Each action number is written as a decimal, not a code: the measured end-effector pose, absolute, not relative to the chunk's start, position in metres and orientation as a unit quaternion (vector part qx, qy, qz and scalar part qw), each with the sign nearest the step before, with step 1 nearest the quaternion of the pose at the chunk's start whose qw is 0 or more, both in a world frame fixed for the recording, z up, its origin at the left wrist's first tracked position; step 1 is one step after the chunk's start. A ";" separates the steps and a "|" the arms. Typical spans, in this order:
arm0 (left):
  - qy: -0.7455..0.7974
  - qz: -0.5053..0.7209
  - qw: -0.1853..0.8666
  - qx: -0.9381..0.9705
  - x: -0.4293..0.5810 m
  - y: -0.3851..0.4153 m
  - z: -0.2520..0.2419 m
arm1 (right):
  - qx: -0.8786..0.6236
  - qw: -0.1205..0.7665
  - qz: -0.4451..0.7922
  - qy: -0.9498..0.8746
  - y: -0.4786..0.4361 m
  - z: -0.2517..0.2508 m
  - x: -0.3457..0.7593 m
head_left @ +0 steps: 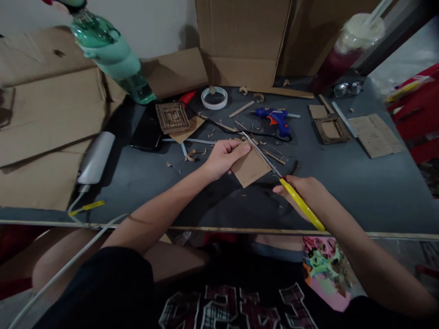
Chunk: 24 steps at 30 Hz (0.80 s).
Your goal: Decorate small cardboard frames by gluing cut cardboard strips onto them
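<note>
My left hand (224,157) pinches a small square piece of cardboard (251,167) by its upper left edge, thumb on top. In my right hand (303,194) is a pair of scissors (297,201) with yellow handles. Its blades lie along the upper right edge of the cardboard, tips pointing up and left. My right fingers wrap the handles and are partly hidden. Behind the blades lie thin cardboard strips (274,156) and scraps. A blue glue gun (274,116) rests on its side farther back, its dark cord running left.
Around the dark table (343,192) are a white tape roll (214,98), a small cardboard box (331,130), corrugated cardboard (375,135), a black phone (147,130), a green bottle (113,59), a drink cup (346,50), glasses (347,88) and a silver device (97,157) with a white cable.
</note>
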<state>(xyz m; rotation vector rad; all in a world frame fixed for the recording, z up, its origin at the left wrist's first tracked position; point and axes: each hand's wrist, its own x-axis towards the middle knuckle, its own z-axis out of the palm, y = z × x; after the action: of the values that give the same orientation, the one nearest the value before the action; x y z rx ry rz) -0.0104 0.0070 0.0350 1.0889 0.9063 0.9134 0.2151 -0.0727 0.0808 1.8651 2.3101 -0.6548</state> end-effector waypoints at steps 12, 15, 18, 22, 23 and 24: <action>0.408 0.423 0.659 0.469 -0.017 0.013 0.031 | 0.620 -0.073 -0.302 0.721 -0.071 0.078 0.216; 0.432 0.508 0.607 0.433 -0.016 0.020 0.024 | 0.604 -0.094 -0.297 0.734 -0.073 0.078 0.224; 0.482 0.567 0.550 0.379 -0.016 0.028 0.022 | 0.595 -0.137 -0.319 0.725 -0.078 0.074 0.230; 0.479 0.566 0.535 0.404 -0.018 0.030 0.026 | 0.592 -0.154 -0.354 0.708 -0.081 0.068 0.236; 0.471 0.569 0.529 0.418 -0.018 0.029 0.028 | 0.592 -0.153 -0.356 0.707 -0.081 0.069 0.237; 0.465 0.572 0.521 0.431 -0.018 0.028 0.029 | 0.592 -0.152 -0.353 0.709 -0.081 0.070 0.238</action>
<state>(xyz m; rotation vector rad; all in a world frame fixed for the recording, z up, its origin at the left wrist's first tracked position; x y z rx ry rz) -0.0176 0.0276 0.0289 1.0323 1.1139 1.3702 0.2379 -0.0807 0.0699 2.0628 2.4720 -1.2297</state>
